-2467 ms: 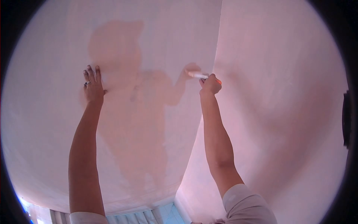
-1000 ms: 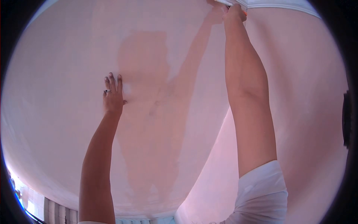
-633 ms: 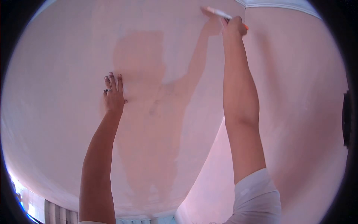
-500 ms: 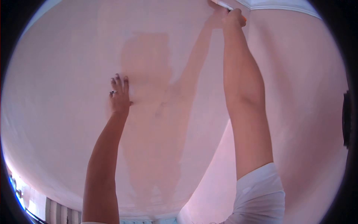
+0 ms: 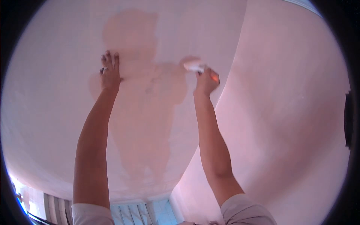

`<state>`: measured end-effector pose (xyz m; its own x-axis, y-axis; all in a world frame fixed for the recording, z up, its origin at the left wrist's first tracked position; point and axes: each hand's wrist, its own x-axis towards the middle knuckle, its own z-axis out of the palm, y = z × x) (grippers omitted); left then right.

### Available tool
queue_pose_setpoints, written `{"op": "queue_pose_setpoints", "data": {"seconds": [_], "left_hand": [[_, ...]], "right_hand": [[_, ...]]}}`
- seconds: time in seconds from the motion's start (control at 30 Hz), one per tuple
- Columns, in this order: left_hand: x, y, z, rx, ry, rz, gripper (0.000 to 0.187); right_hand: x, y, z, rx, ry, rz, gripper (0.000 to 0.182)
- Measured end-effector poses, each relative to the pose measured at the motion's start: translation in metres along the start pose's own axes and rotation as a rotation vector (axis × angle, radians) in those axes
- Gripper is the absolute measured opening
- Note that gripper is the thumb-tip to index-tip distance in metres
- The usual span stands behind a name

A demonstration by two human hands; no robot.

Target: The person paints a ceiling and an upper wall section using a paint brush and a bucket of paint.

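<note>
My left hand (image 5: 110, 73) rests against the pale pink wall (image 5: 48, 93) with its fingers spread, and a ring shows on one finger. Further right, my right hand (image 5: 207, 79) is closed around a tool (image 5: 194, 66) with a whitish flat head and an orange part at the handle. The tool's head is at the wall surface, slightly blurred, so its exact type is unclear. A shadow of my head and body falls on the wall between the hands.
A second pink wall (image 5: 277, 112) meets the first at a corner on the right. White moulding (image 5: 305, 5) runs along the upper right. Grey corrugated panels (image 5: 58, 208) and blue panels (image 5: 161, 212) show at the bottom. A dark object (image 5: 348, 120) stands at the right edge.
My right hand has come down and left from the upper corner with the tool. The view has shifted, with the left hand appearing higher and still flat on the wall.
</note>
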<state>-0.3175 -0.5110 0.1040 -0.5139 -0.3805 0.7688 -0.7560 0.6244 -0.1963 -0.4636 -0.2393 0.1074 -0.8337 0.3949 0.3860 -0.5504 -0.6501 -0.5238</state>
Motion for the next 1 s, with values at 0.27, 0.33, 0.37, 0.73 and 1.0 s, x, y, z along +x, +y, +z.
{"op": "queue_pose_setpoints", "data": {"seconds": [0.27,0.33,0.37,0.73,1.0], "left_hand": [[0.006,-0.003,0.014,-0.056,0.032,0.011,0.124],[0.004,-0.003,0.017,-0.069,0.051,0.014,0.123],[0.006,-0.003,0.019,-0.065,0.057,0.014,0.122],[0.017,-0.002,0.033,-0.096,0.061,0.01,0.116],[0.028,0.004,0.018,-0.077,-0.111,-0.001,0.126]], "right_hand": [[-0.053,0.061,-0.048,-0.312,0.158,0.324,0.015],[-0.037,0.039,0.004,-0.162,0.106,0.301,0.024],[-0.032,0.015,0.033,-0.118,0.018,0.213,0.024],[-0.084,0.095,0.007,0.115,-0.1,0.109,0.019],[-0.157,0.176,-0.092,-0.337,0.262,0.41,0.016]]}}
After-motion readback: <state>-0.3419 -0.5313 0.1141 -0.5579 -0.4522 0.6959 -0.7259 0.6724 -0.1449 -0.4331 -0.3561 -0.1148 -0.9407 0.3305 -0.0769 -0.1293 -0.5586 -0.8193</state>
